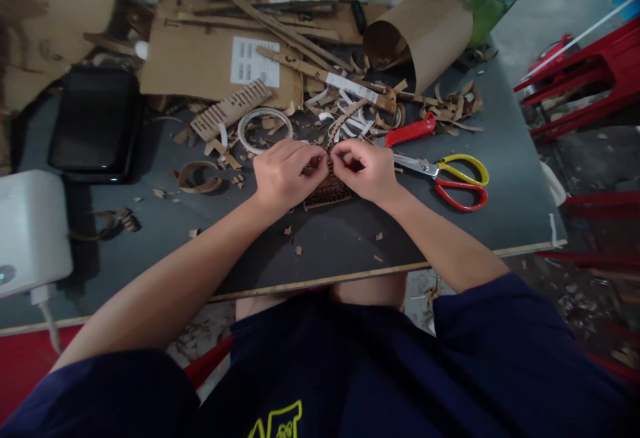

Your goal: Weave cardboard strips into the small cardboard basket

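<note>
A small brown corrugated cardboard piece (328, 193) lies on the dark grey table between my hands. A thin corrugated strip (345, 118) rises from it, away from me. My left hand (290, 170) pinches at the strip's lower end, thumb and forefinger together. From the other side my right hand (366, 169) pinches the same spot, its fingertips almost touching those of the left. The fingertips hide the exact point of grip. Just right of my right hand lie scissors (430, 169) with one yellow and one red handle, and a red-handled tool (410, 131).
A tape ring (265, 111), cardboard scraps and a flat cardboard sheet (195, 58) lie beyond my hands. A cardboard tube (440, 31) stands at the back right. On the left are a black case (95, 121) and a white device (33, 231). The table's front edge (320, 283) is near me.
</note>
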The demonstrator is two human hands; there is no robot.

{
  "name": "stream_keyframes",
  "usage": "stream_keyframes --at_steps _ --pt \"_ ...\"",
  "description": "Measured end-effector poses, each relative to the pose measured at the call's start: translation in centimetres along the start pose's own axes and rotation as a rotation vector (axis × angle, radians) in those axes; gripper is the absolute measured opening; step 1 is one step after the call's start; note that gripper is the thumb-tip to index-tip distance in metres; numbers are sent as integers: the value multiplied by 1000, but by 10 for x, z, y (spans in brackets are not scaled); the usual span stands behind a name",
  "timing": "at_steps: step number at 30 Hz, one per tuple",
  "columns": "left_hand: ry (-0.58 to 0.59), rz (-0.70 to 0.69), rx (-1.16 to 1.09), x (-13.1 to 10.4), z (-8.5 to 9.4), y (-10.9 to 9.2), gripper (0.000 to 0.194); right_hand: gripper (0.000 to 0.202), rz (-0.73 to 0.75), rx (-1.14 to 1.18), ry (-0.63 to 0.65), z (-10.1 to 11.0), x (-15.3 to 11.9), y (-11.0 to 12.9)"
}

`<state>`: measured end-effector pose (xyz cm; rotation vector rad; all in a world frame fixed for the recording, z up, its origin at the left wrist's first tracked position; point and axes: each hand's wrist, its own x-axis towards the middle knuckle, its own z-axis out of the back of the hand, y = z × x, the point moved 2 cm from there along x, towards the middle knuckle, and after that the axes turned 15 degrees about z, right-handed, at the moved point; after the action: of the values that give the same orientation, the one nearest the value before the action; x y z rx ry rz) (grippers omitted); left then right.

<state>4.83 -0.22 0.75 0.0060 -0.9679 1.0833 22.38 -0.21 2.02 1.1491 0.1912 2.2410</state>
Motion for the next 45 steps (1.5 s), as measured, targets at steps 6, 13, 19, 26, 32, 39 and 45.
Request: stream_keyframes --at_steps 6,13,19,26,32,39,45 --pt "-7 -73 78 1 1 0 13 18 15 3 1 -1 0 1" --pt "-100 -129 -21 5 3 -8 14 15 -5 31 -7 0 1 2" --pt "-75 -94 -91 5 2 -7 14 14 4 49 -4 1 1 3" --pt "-1 -27 -138 7 4 -7 14 15 -46 56 -7 2 1 4" --pt "-98 -48 -116 7 7 -11 15 20 -89 137 -84 1 1 3" --pt "-101 -44 -68 6 3 -10 17 18 -210 165 -150 -4 1 9" --pt "-100 -57 -35 9 2 -8 19 15 -300 251 -197 -12 2 10"
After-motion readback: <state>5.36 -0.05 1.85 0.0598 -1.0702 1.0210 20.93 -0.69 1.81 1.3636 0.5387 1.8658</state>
